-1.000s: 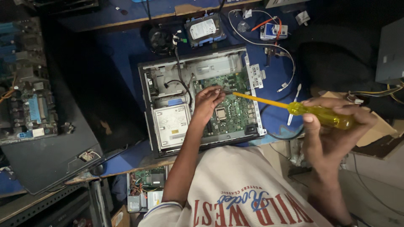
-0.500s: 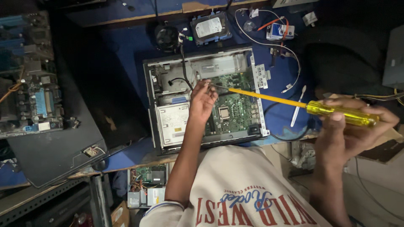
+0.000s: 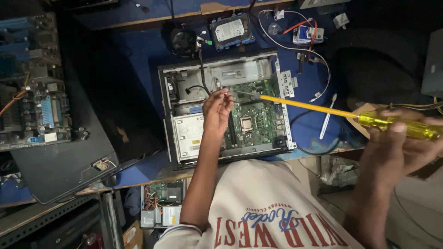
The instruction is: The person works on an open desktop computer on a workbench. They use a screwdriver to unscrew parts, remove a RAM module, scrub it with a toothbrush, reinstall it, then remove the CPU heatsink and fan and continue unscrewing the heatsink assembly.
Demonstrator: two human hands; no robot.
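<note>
An open desktop computer case (image 3: 171, 115) lies flat on the blue workbench, with its green motherboard (image 3: 258, 120) exposed. My left hand (image 3: 217, 107) reaches into the case, fingers pinched together near the top edge of the board; whether they hold something small I cannot tell. My right hand (image 3: 397, 143) grips the clear yellow handle of a long screwdriver (image 3: 314, 107). Its yellow shaft runs leftward and its metal tip sits right by my left fingertips. My cream sweatshirt fills the bottom of the view.
A hard drive (image 3: 230, 30) and a black fan (image 3: 183, 40) lie behind the case. Loose cables and a small blue-and-white part (image 3: 308, 34) sit at the back right. A bare motherboard (image 3: 32, 101) rests on a dark panel at left. Another open unit (image 3: 161, 207) stands below the bench.
My left hand has slid up and left along the board to its top edge. The screwdriver tip followed it, and my right hand with the handle has shifted right.
</note>
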